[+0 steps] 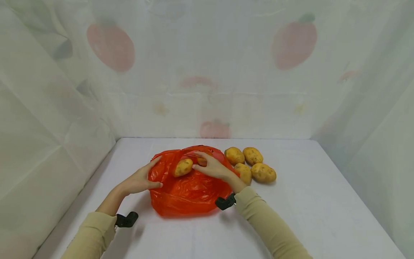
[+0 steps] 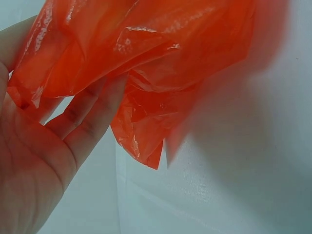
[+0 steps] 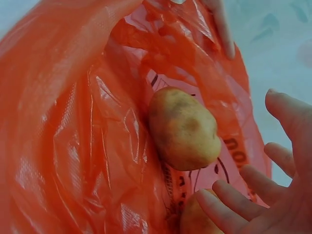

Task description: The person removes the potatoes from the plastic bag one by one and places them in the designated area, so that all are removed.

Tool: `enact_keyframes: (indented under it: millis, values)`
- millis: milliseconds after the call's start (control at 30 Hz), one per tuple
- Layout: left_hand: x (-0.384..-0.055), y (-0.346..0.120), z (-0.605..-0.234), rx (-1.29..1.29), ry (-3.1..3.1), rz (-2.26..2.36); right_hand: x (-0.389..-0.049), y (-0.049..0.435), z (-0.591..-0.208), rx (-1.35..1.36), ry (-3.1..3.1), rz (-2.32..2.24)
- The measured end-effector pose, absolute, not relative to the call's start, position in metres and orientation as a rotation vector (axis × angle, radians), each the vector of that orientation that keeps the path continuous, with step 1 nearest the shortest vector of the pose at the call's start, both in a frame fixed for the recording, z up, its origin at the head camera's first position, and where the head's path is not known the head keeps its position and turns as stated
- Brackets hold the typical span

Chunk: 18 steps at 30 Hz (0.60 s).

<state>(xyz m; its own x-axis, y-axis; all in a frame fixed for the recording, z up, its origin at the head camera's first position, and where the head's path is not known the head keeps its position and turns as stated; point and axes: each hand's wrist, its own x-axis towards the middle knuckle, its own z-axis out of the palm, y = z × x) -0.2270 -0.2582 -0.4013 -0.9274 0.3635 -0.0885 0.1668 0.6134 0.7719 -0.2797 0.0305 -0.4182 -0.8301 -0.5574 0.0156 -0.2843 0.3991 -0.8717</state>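
Observation:
A red plastic bag (image 1: 191, 190) lies with its mouth spread, its inside pink with black print. One potato (image 1: 183, 167) sits in the mouth, and a second potato (image 3: 197, 217) lies inside behind it, partly covered by fingers. My left hand (image 1: 139, 180) is at the bag's left side, thumb in front and straight fingers (image 2: 100, 105) against the plastic, partly hidden by it. Over the mouth, my right hand (image 1: 211, 167) has its fingers apart and holds nothing. Its thumb tip is close beside the first potato, and its fingers reach over the second.
Several potatoes (image 1: 253, 156) are grouped on the white tabletop (image 1: 310, 201), right of the bag. One of them is partly hidden by the bag and right arm. A pale curtain (image 1: 245, 90) with faded fruit prints encloses the back and sides.

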Motion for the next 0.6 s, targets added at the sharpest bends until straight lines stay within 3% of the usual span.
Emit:
enact_keyframes:
  millis: [333, 600]
  values:
    - [-0.213, -0.247, -0.379, 0.436, 2.579, 1.216, -0.285, 0.013, -0.425, -0.765, 2.334, -1.405]
    - [-0.225, -0.257, -0.401, 0.449, 2.605, 1.208, -0.290, 0.004, -0.427, -0.735, 2.475, -1.246]
